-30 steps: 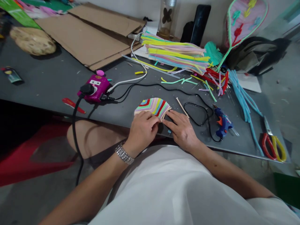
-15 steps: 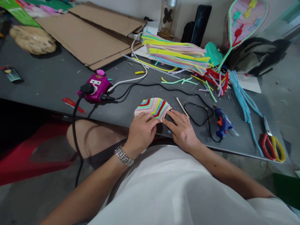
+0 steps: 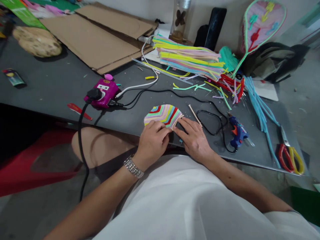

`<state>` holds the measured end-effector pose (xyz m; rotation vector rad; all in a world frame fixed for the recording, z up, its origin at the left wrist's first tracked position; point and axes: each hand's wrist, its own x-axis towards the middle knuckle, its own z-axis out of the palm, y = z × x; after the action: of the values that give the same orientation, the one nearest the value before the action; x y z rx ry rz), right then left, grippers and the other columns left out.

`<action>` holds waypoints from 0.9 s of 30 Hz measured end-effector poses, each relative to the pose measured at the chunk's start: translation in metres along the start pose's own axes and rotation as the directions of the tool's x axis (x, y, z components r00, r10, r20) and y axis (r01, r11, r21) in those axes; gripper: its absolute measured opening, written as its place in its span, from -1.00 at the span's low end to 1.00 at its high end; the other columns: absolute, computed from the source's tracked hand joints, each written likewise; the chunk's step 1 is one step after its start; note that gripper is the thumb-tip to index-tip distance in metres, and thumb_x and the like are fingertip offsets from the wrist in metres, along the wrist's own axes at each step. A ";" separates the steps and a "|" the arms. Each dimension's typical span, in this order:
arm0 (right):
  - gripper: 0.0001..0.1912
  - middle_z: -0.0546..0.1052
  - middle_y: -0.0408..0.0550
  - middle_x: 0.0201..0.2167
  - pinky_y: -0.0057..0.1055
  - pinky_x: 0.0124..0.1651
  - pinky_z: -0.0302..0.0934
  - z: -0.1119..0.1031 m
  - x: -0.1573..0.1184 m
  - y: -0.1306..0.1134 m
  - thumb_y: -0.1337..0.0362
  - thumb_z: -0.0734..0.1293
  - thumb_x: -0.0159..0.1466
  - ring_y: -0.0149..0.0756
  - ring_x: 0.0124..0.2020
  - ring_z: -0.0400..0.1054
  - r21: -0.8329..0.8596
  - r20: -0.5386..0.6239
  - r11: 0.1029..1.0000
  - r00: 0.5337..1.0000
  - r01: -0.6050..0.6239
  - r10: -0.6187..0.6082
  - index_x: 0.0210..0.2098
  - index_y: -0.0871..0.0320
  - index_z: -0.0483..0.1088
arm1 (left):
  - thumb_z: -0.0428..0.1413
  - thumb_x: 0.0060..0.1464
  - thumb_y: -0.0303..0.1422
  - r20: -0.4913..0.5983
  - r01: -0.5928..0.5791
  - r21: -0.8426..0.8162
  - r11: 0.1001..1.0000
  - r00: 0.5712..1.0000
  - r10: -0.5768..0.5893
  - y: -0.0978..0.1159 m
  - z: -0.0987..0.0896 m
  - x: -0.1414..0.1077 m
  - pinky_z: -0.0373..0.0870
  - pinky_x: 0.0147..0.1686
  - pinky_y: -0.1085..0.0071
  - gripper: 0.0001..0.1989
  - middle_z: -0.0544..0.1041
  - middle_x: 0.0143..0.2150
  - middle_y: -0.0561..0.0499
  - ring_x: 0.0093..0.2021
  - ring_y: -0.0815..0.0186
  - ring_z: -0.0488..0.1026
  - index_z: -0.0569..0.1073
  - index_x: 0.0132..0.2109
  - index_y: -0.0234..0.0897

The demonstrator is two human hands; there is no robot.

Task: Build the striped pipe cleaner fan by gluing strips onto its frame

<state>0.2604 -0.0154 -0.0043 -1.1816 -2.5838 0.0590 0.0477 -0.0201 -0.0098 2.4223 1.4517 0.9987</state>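
A rounded piece of pipe cleaners (image 3: pixel 163 114), striped zigzag in red, yellow, green, lilac and peach, lies near the table's front edge. My left hand (image 3: pixel 153 140), with a metal watch at the wrist, bends its fingers over the lower left side and pinches the near edge. At the lower right corner, my right hand (image 3: pixel 195 137) presses thumb and fingertips on the peach strips along the rim. The near edge is partly covered by my fingers. A loose peach pipe cleaner (image 3: pixel 195 115) lies just beyond my right hand.
A blue glue gun (image 3: pixel 238 133) with a looped black cord lies right, near red-and-yellow-handled scissors (image 3: pixel 287 155) and blue pipe cleaners (image 3: pixel 260 106). A purple power adapter (image 3: pixel 103 93) stands left. Behind are pipe cleaner bundles (image 3: pixel 190 56) and cardboard (image 3: pixel 97 40).
My left fingertips have shifted slightly right along the piece's near edge. My right hand stays at its corner, and the whole view has moved a little.
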 end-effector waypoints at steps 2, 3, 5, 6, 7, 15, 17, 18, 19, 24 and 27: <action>-0.49 0.40 0.19 0.36 0.04 0.36 0.16 -0.001 0.001 0.000 0.50 0.20 0.37 -0.01 0.43 0.19 0.014 0.001 1.000 1.000 0.002 -0.002 0.25 0.13 0.45 | 0.07 0.25 -0.55 -0.007 0.002 -0.003 1.000 1.000 -0.002 0.000 -0.001 -0.001 0.43 -0.18 0.20 -0.79 0.54 -0.25 -0.07 -0.19 0.17 0.42 0.58 -0.16 -0.23; -0.50 0.39 0.18 0.37 0.03 0.37 0.15 -0.001 0.001 0.000 0.49 0.20 0.38 -0.02 0.44 0.18 0.020 0.000 1.000 1.000 0.005 -0.005 0.25 0.13 0.45 | 0.08 0.25 -0.55 -0.012 0.008 -0.006 1.000 1.000 -0.008 -0.001 -0.002 -0.002 0.43 -0.18 0.21 -0.80 0.56 -0.25 -0.06 -0.19 0.17 0.43 0.57 -0.16 -0.23; -0.50 0.37 0.14 0.39 0.04 0.40 0.12 -0.001 0.001 0.000 0.49 0.19 0.39 -0.04 0.47 0.14 0.026 0.002 1.000 1.000 0.013 -0.013 0.25 0.13 0.45 | 0.08 0.25 -0.54 -0.025 0.024 -0.013 1.000 0.999 -0.024 -0.001 -0.004 -0.004 0.43 -0.19 0.21 -0.81 0.57 -0.25 -0.05 -0.20 0.18 0.43 0.57 -0.17 -0.23; -0.49 0.36 0.11 0.40 0.04 0.42 0.09 -0.001 0.001 0.000 0.50 0.19 0.39 -0.04 0.48 0.13 0.025 0.003 1.000 1.000 0.018 -0.018 0.26 0.12 0.44 | 0.09 0.25 -0.54 -0.031 0.027 -0.014 1.000 0.999 -0.028 -0.002 -0.004 -0.004 0.43 -0.19 0.21 -0.82 0.57 -0.25 -0.05 -0.20 0.18 0.43 0.57 -0.18 -0.23; -0.48 0.35 0.07 0.41 0.05 0.43 0.07 -0.001 0.001 0.000 0.51 0.19 0.39 -0.05 0.48 0.12 0.022 0.005 1.000 1.000 0.022 -0.023 0.26 0.11 0.44 | 0.09 0.24 -0.54 -0.035 0.027 -0.016 1.000 0.999 -0.027 -0.002 -0.004 -0.005 0.43 -0.20 0.21 -0.82 0.57 -0.25 -0.06 -0.20 0.17 0.43 0.57 -0.18 -0.23; -0.49 0.35 0.02 0.41 0.10 0.46 0.02 -0.001 0.001 -0.001 0.51 0.18 0.40 -0.02 0.50 0.08 0.015 0.007 1.000 1.000 0.012 -0.012 0.26 0.11 0.43 | 0.08 0.21 -0.58 -0.018 -0.008 0.011 1.000 1.000 0.008 -0.003 -0.004 -0.006 0.40 -0.22 0.23 -0.77 0.53 -0.24 -0.08 -0.20 0.15 0.42 0.60 -0.15 -0.25; -0.48 0.35 0.01 0.41 0.09 0.45 0.03 -0.001 0.002 -0.002 0.52 0.17 0.40 -0.04 0.50 0.08 0.017 0.011 1.000 1.000 0.002 -0.002 0.27 0.10 0.42 | 0.07 0.23 -0.57 -0.012 0.003 0.013 1.000 1.000 -0.003 -0.003 -0.004 -0.006 0.39 -0.22 0.24 -0.76 0.53 -0.25 -0.07 -0.20 0.16 0.43 0.60 -0.14 -0.23; -0.47 0.36 0.00 0.40 0.08 0.45 0.03 -0.001 0.002 -0.002 0.52 0.17 0.40 -0.04 0.50 0.08 0.017 0.012 1.000 1.000 -0.001 0.001 0.28 0.10 0.41 | 0.06 0.24 -0.57 -0.012 0.006 0.017 1.000 1.000 -0.006 -0.003 -0.004 -0.006 0.38 -0.23 0.24 -0.75 0.53 -0.25 -0.06 -0.20 0.17 0.43 0.60 -0.13 -0.22; -0.46 0.36 0.01 0.40 0.08 0.45 0.04 -0.001 0.002 -0.002 0.52 0.17 0.39 -0.03 0.50 0.08 0.017 0.013 1.000 1.000 -0.003 0.003 0.29 0.10 0.41 | 0.06 0.25 -0.57 -0.012 0.006 0.022 1.000 1.000 -0.006 -0.003 -0.004 -0.006 0.38 -0.23 0.25 -0.74 0.53 -0.25 -0.06 -0.20 0.17 0.43 0.60 -0.11 -0.22; -0.45 0.36 0.01 0.41 0.09 0.44 0.04 0.000 0.002 -0.003 0.52 0.18 0.39 0.01 0.49 0.08 0.005 0.020 1.000 1.000 -0.005 0.005 0.31 0.10 0.40 | 0.04 0.26 -0.57 -0.003 -0.028 0.084 0.996 1.000 0.028 -0.001 -0.003 -0.004 0.34 -0.25 0.25 -0.71 0.51 -0.27 -0.07 -0.21 0.16 0.40 0.61 -0.04 -0.24; -0.47 0.37 0.03 0.40 0.11 0.43 0.05 -0.001 0.003 -0.003 0.51 0.17 0.40 0.06 0.47 0.10 -0.015 0.027 1.000 1.000 -0.003 0.004 0.30 0.14 0.42 | 0.04 0.29 -0.53 0.025 -0.038 0.128 0.991 0.999 0.035 0.001 -0.005 -0.003 0.32 -0.27 0.23 -0.72 0.50 -0.27 -0.07 -0.22 0.14 0.39 0.61 -0.03 -0.23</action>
<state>0.2570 -0.0154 -0.0018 -1.1988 -2.6101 0.0569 0.0445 -0.0239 -0.0074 2.5493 1.5136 0.9080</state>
